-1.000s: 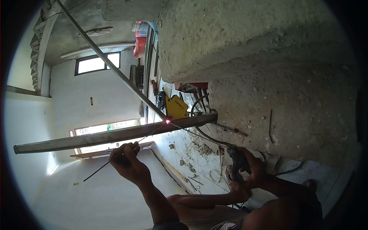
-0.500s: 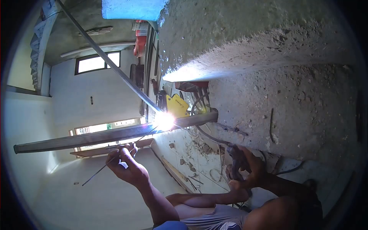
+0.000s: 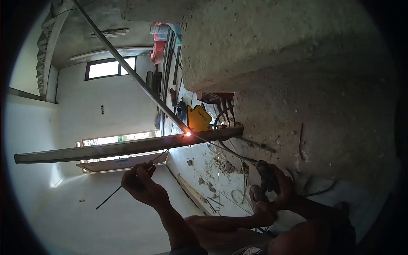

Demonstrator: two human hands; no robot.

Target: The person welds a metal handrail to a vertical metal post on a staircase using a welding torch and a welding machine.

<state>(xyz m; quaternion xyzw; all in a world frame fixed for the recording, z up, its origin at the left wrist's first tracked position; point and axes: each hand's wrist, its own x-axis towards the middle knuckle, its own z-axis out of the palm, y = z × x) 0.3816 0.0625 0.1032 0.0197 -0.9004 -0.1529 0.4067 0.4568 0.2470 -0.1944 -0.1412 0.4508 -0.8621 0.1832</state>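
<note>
My left hand (image 3: 144, 185) pinches a thin rod (image 3: 109, 197), which slants up toward the joint of two metal tubes. A welding electrode holder (image 3: 267, 176) is gripped in my right hand (image 3: 281, 187); an electrode (image 3: 244, 157) runs from it toward the joint. A small orange glow (image 3: 188, 134) marks where the diagonal metal tube (image 3: 140, 80) meets the long metal tube (image 3: 106, 148). Beside the joint sits a yellow magnetic welding square (image 3: 199, 120) against the long tube. The electrode's tip is hard to make out near the glow.
A rough concrete block (image 3: 255, 55) juts in at the upper right. Behind the tubes is a red box with cables (image 3: 215, 97). Rubble (image 3: 221, 163) litters the tiled floor beyond my hands. A window (image 3: 95, 70) is in the far wall.
The bright white-blue arc at the joint has died down to a small orange glow, and the scene has darkened. Both hands keep their grips with only slight shifts.
</note>
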